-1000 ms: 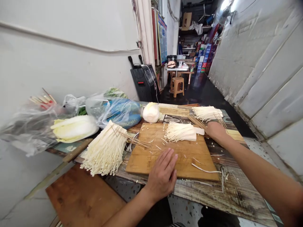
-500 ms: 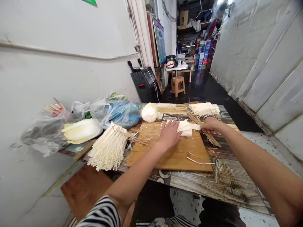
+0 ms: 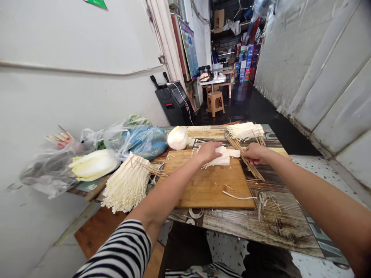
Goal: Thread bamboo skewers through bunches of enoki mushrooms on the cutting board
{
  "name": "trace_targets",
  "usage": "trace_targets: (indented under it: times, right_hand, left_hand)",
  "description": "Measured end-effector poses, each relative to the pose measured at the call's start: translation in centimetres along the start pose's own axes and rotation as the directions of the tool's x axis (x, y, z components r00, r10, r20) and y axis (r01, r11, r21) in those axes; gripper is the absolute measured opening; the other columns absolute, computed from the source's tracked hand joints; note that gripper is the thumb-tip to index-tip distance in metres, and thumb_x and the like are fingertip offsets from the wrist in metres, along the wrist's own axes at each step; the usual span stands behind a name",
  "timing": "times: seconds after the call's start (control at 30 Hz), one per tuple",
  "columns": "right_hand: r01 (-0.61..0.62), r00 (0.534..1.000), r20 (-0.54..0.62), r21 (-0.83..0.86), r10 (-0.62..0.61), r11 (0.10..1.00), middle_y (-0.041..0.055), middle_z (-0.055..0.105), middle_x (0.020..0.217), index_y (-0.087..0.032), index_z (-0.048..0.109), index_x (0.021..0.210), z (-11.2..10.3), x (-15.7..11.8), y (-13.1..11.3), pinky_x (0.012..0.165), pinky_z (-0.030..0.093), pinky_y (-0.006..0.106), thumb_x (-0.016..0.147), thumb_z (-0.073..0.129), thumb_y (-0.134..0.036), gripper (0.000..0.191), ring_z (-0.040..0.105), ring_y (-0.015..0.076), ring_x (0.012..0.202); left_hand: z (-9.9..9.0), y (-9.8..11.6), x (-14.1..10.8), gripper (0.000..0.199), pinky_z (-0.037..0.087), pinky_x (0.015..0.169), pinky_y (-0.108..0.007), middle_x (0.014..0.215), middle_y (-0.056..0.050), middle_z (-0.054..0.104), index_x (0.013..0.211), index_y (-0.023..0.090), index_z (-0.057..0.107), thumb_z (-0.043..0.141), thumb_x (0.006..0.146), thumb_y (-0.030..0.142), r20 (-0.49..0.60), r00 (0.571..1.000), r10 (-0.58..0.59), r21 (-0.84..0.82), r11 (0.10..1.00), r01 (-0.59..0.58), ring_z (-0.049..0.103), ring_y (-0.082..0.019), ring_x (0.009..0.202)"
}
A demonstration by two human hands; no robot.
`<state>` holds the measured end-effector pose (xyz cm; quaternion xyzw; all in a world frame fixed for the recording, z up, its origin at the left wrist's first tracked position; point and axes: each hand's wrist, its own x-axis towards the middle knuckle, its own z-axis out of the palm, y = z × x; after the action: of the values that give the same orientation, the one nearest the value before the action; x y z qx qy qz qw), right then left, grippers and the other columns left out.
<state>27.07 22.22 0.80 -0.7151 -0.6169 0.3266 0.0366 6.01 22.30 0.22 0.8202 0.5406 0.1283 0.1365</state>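
My left hand is closed round the left part of a flat bunch of enoki mushrooms on the wooden cutting board. Just past the board's right edge, my right hand has its fingers pinched together at a pile of thin wooden skewers; what they hold is too small to make out. A short pale strip lies between the bunch and my right hand. Loose mushroom strands lie on the board's lower right.
Skewered enoki lie left of the board, more at the back right. Cabbage pieces and plastic bags line the table's back left. A black speaker leans by the wall.
My left hand has gone from lying flat over the bunch to gripping it from above, and more of the bunch shows. My right hand's fingers have shifted at the skewers. The view has moved slightly.
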Motion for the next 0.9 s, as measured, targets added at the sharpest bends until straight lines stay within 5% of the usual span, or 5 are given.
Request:
trace_targets:
  times: [0.27, 0.5, 0.6, 0.7, 0.9]
  right_hand:
    - [0.013, 0.991, -0.132, -0.04, -0.019, 0.999, 0.0032, 0.053, 0.04, -0.014, 0.062, 0.06, 0.5, 1.2, 0.2, 0.04, 0.04, 0.023, 0.075, 0.057, -0.016, 0.016, 0.047, 0.0119, 0.035]
    - [0.067, 0.979, -0.191, -0.058, -0.077, 0.996, 0.0031, 0.06, 0.049, -0.015, 0.065, 0.067, 0.8, 2.2, 0.5, 0.046, 0.043, 0.024, 0.076, 0.052, -0.018, 0.016, 0.053, 0.0131, 0.041]
    - [0.075, 0.969, -0.23, -0.091, -0.095, 0.993, 0.0046, 0.061, 0.051, -0.016, 0.067, 0.066, 0.8, 3.0, 0.3, 0.052, 0.045, 0.026, 0.077, 0.052, -0.02, 0.018, 0.058, 0.0161, 0.049]
    - [0.079, 0.936, -0.327, -0.157, -0.127, 0.984, 0.0099, 0.068, 0.067, -0.015, 0.07, 0.073, 0.7, 3.8, -0.1, 0.064, 0.046, 0.03, 0.077, 0.055, -0.022, 0.017, 0.065, 0.0231, 0.072]
    - [0.101, 0.883, -0.433, -0.2, -0.18, 0.975, 0.0117, 0.071, 0.099, -0.017, 0.073, 0.092, 1.0, 4.9, -1.4, 0.072, 0.044, 0.028, 0.083, 0.051, -0.028, 0.026, 0.064, 0.0252, 0.096]
  left_hand:
    - [-0.5, 0.4, 0.4, 0.063, 0.044, 0.093, -0.029, 0.113, -0.003, 0.069, 0.135, 0.02, 0.055, 0.069, 0.073, 0.02, -0.012, 0.999, 0.045, -0.031, 0.998, -0.046, 0.062, -0.021, 0.105]
    - [-3.6, -0.4, 0.2, 0.019, 0.046, 0.078, -0.027, 0.089, -0.004, 0.073, 0.091, 0.015, 0.076, 0.067, 0.076, 0.022, 0.058, 0.996, 0.061, -0.237, 0.971, -0.046, 0.064, -0.017, 0.085]
    - [-4.5, -1.3, -0.4, 0.011, 0.044, 0.09, -0.028, 0.106, -0.006, 0.071, 0.083, 0.015, 0.074, 0.071, 0.075, 0.022, 0.084, 0.978, 0.192, -0.475, 0.87, -0.13, 0.063, -0.017, 0.1]
    - [-4.6, -2.2, -1.2, 0.013, 0.043, 0.093, -0.03, 0.097, -0.006, 0.073, 0.085, 0.015, 0.072, 0.067, 0.08, 0.025, 0.139, 0.957, 0.255, -0.646, 0.755, -0.107, 0.064, -0.015, 0.095]
    - [-7.0, -3.4, -2.0, 0.02, 0.047, 0.077, -0.026, 0.085, -0.006, 0.072, 0.091, 0.012, 0.069, 0.067, 0.081, 0.029, 0.015, 0.994, 0.11, -0.789, 0.612, -0.056, 0.064, -0.012, 0.078]
